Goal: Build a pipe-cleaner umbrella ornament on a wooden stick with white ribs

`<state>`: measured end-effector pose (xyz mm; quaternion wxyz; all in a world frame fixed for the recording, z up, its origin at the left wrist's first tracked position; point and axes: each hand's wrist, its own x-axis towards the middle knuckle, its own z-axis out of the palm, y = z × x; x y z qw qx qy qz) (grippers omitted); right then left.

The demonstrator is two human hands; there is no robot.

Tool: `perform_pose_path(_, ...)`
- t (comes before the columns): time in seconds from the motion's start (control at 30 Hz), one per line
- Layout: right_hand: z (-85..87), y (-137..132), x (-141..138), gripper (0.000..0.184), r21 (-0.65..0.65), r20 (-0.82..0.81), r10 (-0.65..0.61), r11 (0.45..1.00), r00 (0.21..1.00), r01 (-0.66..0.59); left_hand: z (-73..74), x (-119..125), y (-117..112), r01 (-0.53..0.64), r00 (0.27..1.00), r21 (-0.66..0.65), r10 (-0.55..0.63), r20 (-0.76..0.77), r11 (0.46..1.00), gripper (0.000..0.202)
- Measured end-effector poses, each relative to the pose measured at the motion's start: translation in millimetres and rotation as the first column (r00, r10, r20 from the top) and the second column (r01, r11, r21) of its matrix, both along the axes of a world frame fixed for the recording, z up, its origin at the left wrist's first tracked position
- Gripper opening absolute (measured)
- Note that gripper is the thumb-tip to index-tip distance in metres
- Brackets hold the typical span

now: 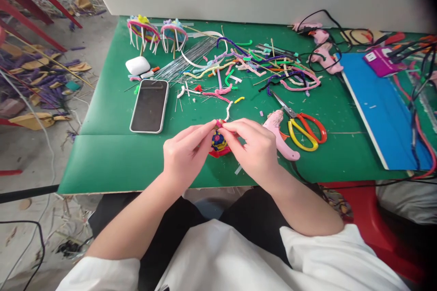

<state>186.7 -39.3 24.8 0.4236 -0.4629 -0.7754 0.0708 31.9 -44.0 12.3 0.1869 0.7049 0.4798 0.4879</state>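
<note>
My left hand (186, 152) and my right hand (255, 145) meet over the front of the table, fingertips pinched together. Between them is a small pink piece of pipe cleaner (219, 123), mostly covered by the fingers. Just below lies a round craft piece (219, 141) with blue and yellow coils and a red rim, partly hidden by both hands. A white pipe cleaner (228, 110) runs up and away from the fingertips. Beside my right hand rest a pink glue gun (278, 134) and scissors (303, 129) with yellow and orange handles.
A phone (149, 107) and a white case (137, 65) lie at left. Two decorated pieces with hanging white strips (143, 32) stand at the back. Wires (184, 61) and loose pipe cleaners (246, 61) cover the middle. A blue board (378, 109) and cables fill the right.
</note>
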Motion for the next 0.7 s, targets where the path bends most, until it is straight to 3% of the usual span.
perform_pose_path(0.1,-0.9,-1,2,0.014,0.079,0.106,-0.008,0.997,0.994,-0.001,0.1,0,1,0.054,0.98,-0.28,0.003,0.197,0.958,0.02)
perform_pose_path(0.23,1.1,-2,6,0.014,0.183,0.241,-0.03,0.983,0.97,-0.015,1.3,0,0,0.071,0.965,-0.388,0.036,0.262,0.919,0.021)
perform_pose_path(0.33,3.5,1,7,0.02,0.247,0.345,-0.019,0.966,0.938,-0.072,3.9,0,-1,-0.004,0.995,-0.311,0.033,0.09,0.95,0.019)
perform_pose_path(0.43,4.4,4,9,0.025,0.21,0.344,0.064,0.967,0.937,-0.143,6.8,-2,-1,-0.006,0.992,-0.156,-0.014,-0.127,0.988,0.018)
perform_pose_path(0.57,3.6,5,11,0.023,0.058,0.193,0.182,0.979,0.964,-0.196,9.4,-12,3,0.079,0.95,-0.019,-0.081,-0.302,0.997,0.016)
perform_pose_path(0.7,4.5,4,10,0.018,-0.148,-0.018,0.183,0.972,0.983,-0.184,11.8,-22,7,0.135,0.9,0.009,-0.119,-0.42,0.991,0.015)
